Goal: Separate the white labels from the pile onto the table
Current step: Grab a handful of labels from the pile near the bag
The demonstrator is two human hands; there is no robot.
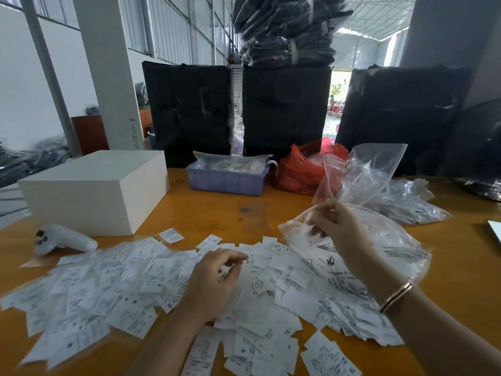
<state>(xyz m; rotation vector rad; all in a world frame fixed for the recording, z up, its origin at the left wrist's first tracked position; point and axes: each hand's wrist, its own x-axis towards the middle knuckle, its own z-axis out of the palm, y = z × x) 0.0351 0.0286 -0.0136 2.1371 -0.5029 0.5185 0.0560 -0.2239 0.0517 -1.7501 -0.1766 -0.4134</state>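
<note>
— Across the lower half of the frame, what do we have?

— We have the white labels (130, 289) spread in a loose pile over the orange counter (217, 210), from the left edge to the lower right.

— And our hands?

— Our left hand (214, 283) sits at lower centre over the pile, fingers curled, tips pinched together near a label; whether it truly grips one we cannot tell. Our right hand (339, 229), right of centre, pinches the edge of a clear plastic bag (374, 240) lying on the labels, with a bracelet (396, 297) at the wrist.

— Behind them?

— At left, a white box (95, 191), and just in front of it a white handheld controller (65, 241). At upper centre a lilac tray (226, 181) with bagged papers, a red bag (298, 172) beside it, and more clear bags (406, 202) at right. Black wrapped bundles (284, 107) stand along the far edge.
</note>
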